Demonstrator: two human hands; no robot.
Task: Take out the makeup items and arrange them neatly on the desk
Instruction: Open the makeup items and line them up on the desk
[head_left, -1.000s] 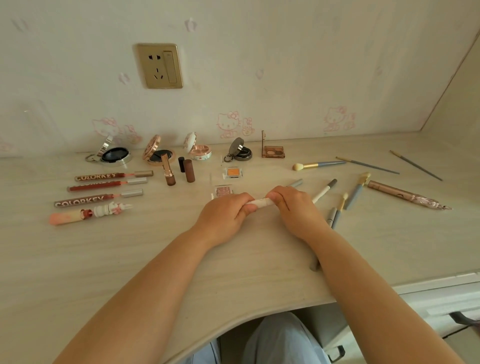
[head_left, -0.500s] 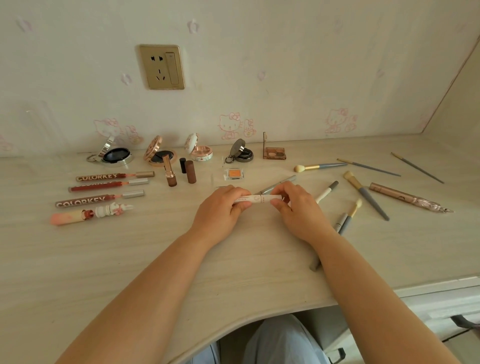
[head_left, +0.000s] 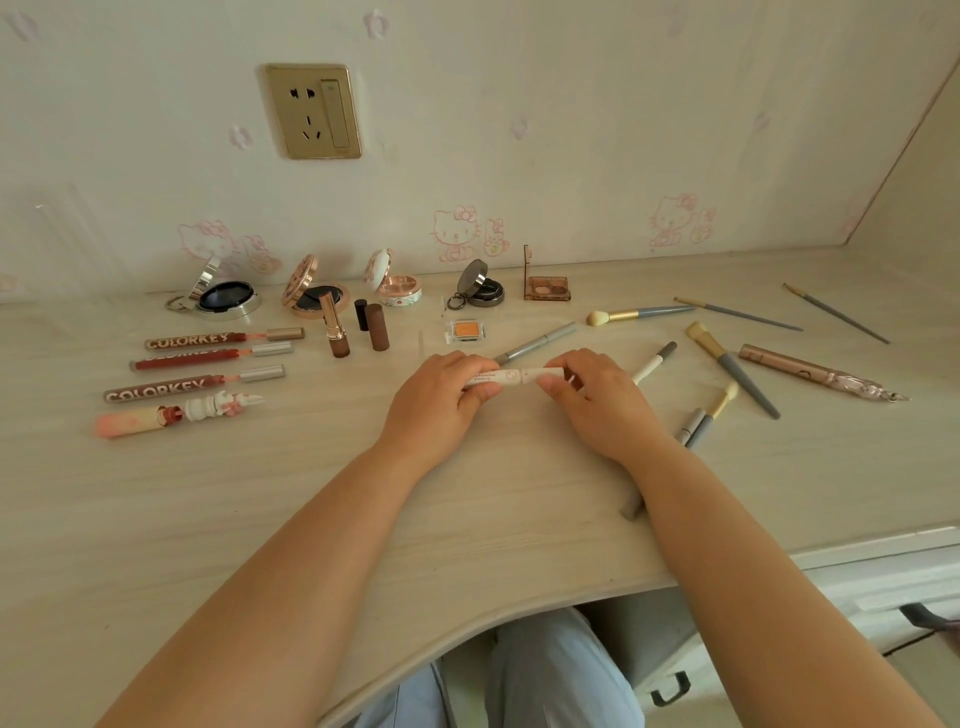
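Both hands, the left hand and right hand, are gripping a white tube by its ends between curled fingers, holding it level just above the bench, probably for placing beside the brushes.

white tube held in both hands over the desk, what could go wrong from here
The left hand and right hand pinch the white tube by its ends; if it is pulled open, it may jerk and drop. The right forearm lies over a grey pen and could roll it toward the desk edge. Brushes close by could get knocked.
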